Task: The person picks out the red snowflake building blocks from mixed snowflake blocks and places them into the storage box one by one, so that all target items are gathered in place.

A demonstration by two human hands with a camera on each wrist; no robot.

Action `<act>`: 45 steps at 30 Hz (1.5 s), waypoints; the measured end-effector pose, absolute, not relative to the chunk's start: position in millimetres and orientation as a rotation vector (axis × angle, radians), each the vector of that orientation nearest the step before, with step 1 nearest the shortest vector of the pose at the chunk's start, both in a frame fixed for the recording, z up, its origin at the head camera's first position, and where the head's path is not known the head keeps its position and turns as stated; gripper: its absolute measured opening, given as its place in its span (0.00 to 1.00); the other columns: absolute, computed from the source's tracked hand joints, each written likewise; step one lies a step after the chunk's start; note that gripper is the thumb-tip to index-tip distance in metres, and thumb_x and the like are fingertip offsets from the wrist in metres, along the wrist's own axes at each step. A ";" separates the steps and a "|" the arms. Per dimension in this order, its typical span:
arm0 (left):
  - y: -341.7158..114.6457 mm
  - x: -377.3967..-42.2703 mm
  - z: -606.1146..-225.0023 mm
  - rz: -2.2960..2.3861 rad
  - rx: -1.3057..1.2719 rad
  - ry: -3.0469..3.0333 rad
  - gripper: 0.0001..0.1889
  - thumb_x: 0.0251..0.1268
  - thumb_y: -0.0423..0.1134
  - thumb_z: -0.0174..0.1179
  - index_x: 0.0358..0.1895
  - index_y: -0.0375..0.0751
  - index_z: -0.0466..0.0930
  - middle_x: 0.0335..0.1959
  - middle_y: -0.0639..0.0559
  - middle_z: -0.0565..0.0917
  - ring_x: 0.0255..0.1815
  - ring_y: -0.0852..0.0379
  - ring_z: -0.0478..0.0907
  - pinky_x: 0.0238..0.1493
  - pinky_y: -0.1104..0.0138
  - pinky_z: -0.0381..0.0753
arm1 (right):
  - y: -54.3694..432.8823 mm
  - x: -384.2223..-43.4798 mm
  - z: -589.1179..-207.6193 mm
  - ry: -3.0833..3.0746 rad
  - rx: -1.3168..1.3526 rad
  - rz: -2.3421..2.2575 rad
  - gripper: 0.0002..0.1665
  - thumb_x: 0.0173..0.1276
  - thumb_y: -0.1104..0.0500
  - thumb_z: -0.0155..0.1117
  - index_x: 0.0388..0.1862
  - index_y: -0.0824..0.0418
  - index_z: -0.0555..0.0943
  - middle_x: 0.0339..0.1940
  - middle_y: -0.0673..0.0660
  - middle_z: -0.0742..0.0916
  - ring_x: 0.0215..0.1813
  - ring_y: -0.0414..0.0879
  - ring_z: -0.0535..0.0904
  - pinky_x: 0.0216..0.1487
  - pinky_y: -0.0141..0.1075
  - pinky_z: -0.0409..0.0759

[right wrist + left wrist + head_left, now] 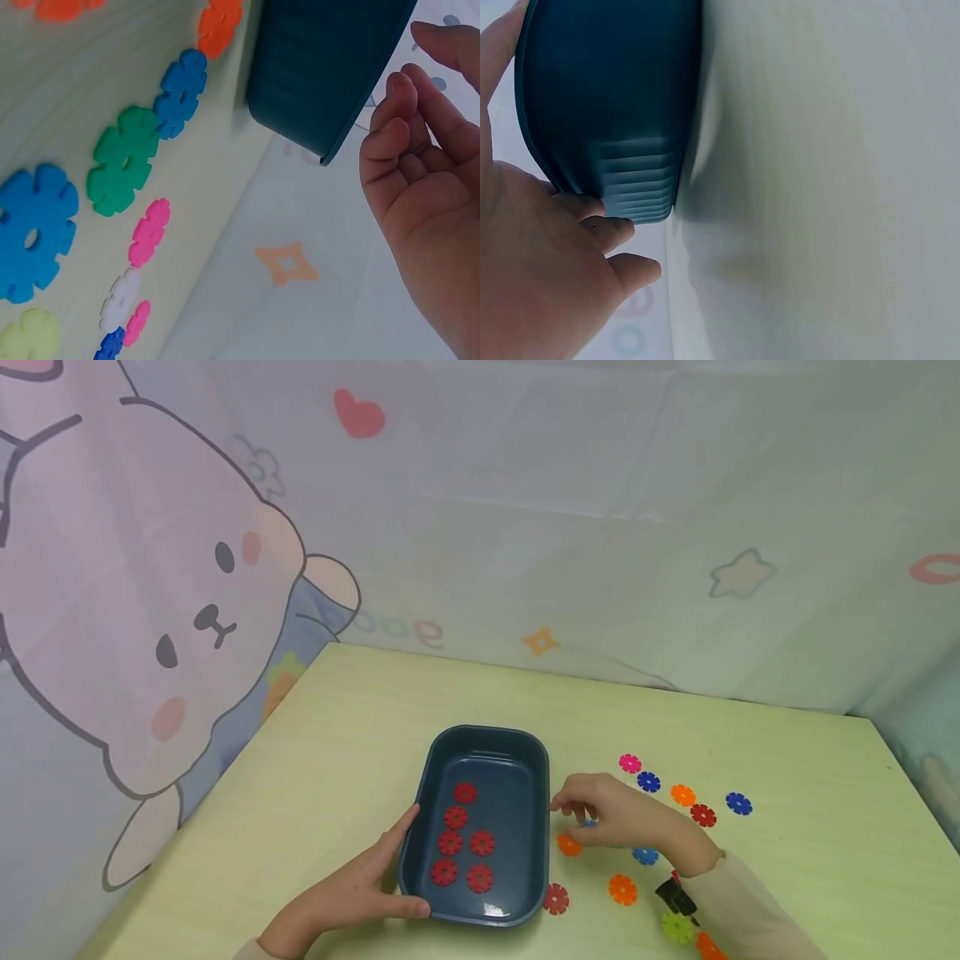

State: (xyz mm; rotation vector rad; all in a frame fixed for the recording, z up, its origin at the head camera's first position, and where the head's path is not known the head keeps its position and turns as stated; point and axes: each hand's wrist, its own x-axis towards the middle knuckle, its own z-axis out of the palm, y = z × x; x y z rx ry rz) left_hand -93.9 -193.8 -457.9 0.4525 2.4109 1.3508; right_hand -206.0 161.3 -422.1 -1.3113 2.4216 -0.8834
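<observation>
A dark blue-green tray (512, 893) rests on the table with several red flower-shaped plastic discs (482, 842) lying in it. My left hand (352, 887) holds its near left corner, index finger along the left side and thumb at the near edge. In the left wrist view, fingertips (635, 271) show beside the tray's outer wall (615, 90). Just right of the tray hovers my right hand (611, 810), fingers loosely bent, nothing visible in them. Beneath it lie an orange disc (570, 845) and a partly hidden blue one. In the right wrist view, the hand (427, 157) is apart from the tray.
More discs are scattered right of the tray: a red one (557, 899) against its near right corner, an orange one (622, 890), a dark blue one (738, 803), a yellow-green one (677, 927) by the right sleeve. A printed cloth (480, 527) hangs behind the table.
</observation>
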 end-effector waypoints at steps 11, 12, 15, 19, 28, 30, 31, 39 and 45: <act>-193.0 -93.9 -457.8 1.352 0.443 2.405 0.59 0.53 0.47 0.72 0.78 0.51 0.33 0.79 0.43 0.41 0.78 0.38 0.37 0.69 0.36 0.46 | 170.0 -191.7 -435.7 2.386 -1.257 -0.922 0.12 0.59 0.61 0.71 0.42 0.60 0.83 0.30 0.53 0.80 0.33 0.43 0.76 0.36 0.30 0.78; -192.9 -93.9 -457.9 1.351 0.441 2.406 0.59 0.53 0.47 0.72 0.78 0.50 0.33 0.79 0.43 0.41 0.78 0.38 0.37 0.69 0.36 0.46 | 170.0 -190.2 -436.8 2.383 -1.227 -0.923 0.12 0.58 0.60 0.72 0.42 0.59 0.83 0.30 0.53 0.79 0.34 0.44 0.75 0.36 0.31 0.78; -192.7 -94.0 -457.9 1.347 0.438 2.409 0.59 0.53 0.47 0.72 0.78 0.51 0.33 0.79 0.43 0.41 0.78 0.38 0.37 0.69 0.35 0.46 | 169.7 -186.1 -440.0 2.356 -1.146 -0.939 0.14 0.57 0.57 0.73 0.42 0.57 0.83 0.33 0.51 0.80 0.36 0.45 0.75 0.38 0.32 0.77; -192.1 -94.4 -457.6 1.343 0.437 2.414 0.59 0.53 0.47 0.72 0.78 0.51 0.33 0.79 0.43 0.41 0.78 0.38 0.37 0.69 0.36 0.47 | 168.9 -183.1 -447.6 2.318 -1.125 -0.955 0.17 0.56 0.54 0.75 0.43 0.56 0.83 0.36 0.49 0.81 0.39 0.43 0.75 0.41 0.33 0.78; -191.3 -94.8 -457.3 1.339 0.428 2.414 0.59 0.53 0.47 0.72 0.78 0.51 0.34 0.79 0.43 0.41 0.78 0.38 0.37 0.69 0.36 0.47 | 165.1 -178.2 -456.7 2.318 -1.085 -0.887 0.21 0.53 0.50 0.77 0.44 0.55 0.83 0.35 0.45 0.80 0.38 0.39 0.74 0.41 0.30 0.77; -191.2 -95.0 -457.6 1.338 0.427 2.415 0.59 0.53 0.48 0.72 0.78 0.51 0.34 0.79 0.43 0.41 0.78 0.38 0.38 0.69 0.36 0.47 | 164.2 -177.4 -457.2 2.314 -1.075 -0.878 0.22 0.52 0.50 0.78 0.44 0.55 0.83 0.35 0.45 0.80 0.38 0.39 0.74 0.41 0.30 0.77; -191.1 -95.1 -457.8 1.338 0.427 2.414 0.59 0.53 0.48 0.72 0.78 0.51 0.34 0.79 0.43 0.41 0.78 0.38 0.38 0.69 0.36 0.47 | 163.8 -177.1 -457.7 2.313 -1.074 -0.870 0.22 0.52 0.49 0.78 0.43 0.55 0.83 0.34 0.44 0.80 0.38 0.39 0.74 0.41 0.30 0.77; -190.2 -94.9 -458.2 1.354 0.414 2.396 0.60 0.53 0.47 0.72 0.78 0.51 0.33 0.79 0.43 0.41 0.78 0.39 0.38 0.69 0.37 0.47 | 160.2 -177.3 -465.6 2.312 -1.050 -0.791 0.24 0.51 0.46 0.78 0.44 0.54 0.82 0.34 0.42 0.79 0.37 0.36 0.72 0.41 0.30 0.75; -189.9 -94.9 -457.9 1.352 0.416 2.398 0.60 0.53 0.47 0.72 0.78 0.50 0.33 0.79 0.43 0.40 0.78 0.39 0.38 0.70 0.37 0.47 | 155.6 -174.8 -465.6 2.351 -1.058 -0.741 0.22 0.51 0.47 0.78 0.41 0.54 0.82 0.34 0.42 0.78 0.37 0.36 0.70 0.41 0.30 0.74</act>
